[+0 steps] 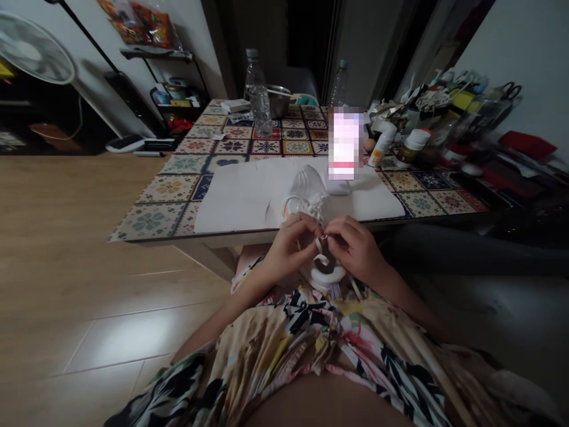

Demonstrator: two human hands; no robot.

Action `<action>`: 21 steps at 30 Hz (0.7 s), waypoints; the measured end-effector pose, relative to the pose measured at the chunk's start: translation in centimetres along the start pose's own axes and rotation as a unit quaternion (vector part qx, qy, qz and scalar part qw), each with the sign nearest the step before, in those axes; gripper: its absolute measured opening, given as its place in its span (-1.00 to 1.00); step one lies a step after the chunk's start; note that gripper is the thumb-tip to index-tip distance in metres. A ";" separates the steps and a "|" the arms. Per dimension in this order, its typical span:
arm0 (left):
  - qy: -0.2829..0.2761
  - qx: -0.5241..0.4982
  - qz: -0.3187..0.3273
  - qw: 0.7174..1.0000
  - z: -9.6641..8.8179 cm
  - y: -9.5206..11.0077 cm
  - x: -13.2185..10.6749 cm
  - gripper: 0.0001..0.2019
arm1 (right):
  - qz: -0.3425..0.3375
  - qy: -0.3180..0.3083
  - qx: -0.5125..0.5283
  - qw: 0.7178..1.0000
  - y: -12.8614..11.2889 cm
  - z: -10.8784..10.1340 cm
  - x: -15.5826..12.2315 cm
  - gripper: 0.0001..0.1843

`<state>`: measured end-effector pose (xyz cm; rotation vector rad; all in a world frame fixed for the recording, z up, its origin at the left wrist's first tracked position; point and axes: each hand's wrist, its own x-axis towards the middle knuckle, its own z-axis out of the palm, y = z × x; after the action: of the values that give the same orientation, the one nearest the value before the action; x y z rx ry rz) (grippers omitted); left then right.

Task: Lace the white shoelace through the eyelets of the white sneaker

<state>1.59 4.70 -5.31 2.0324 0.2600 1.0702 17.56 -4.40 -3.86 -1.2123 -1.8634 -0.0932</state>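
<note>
My left hand (296,244) and my right hand (353,246) meet at the table's near edge, fingertips pinched close together. Between them is a white shoelace (320,259), with a loose curl hanging below the fingers. Under the hands, at my lap, a white shoe (328,279) shows its rounded padded collar; my hands cover much of it. Just beyond, another white shoe (304,182) lies on the white sheet (246,193), with bunched laces near it. A propped phone (345,142), its lit screen blurred out, stands behind.
A patterned table (153,219) carries a clear plastic bottle (259,98), a metal pot (279,105), a second bottle (340,83) and a white spray can (382,144). Clutter with a white-lidded jar (413,145) crowds the right side. A fan (33,50) stands at far left.
</note>
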 end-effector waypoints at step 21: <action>0.136 -0.406 -0.043 0.903 -2.3 -0.3 -0.5 -0.66 | 0.153 0.149 0.466 0.858 0.4 -3.8 0.4 -0.68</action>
<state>-0.41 5.94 -5.14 1.1174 0.0233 1.1519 20.15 -5.77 -1.41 -0.7106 -1.1503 0.6896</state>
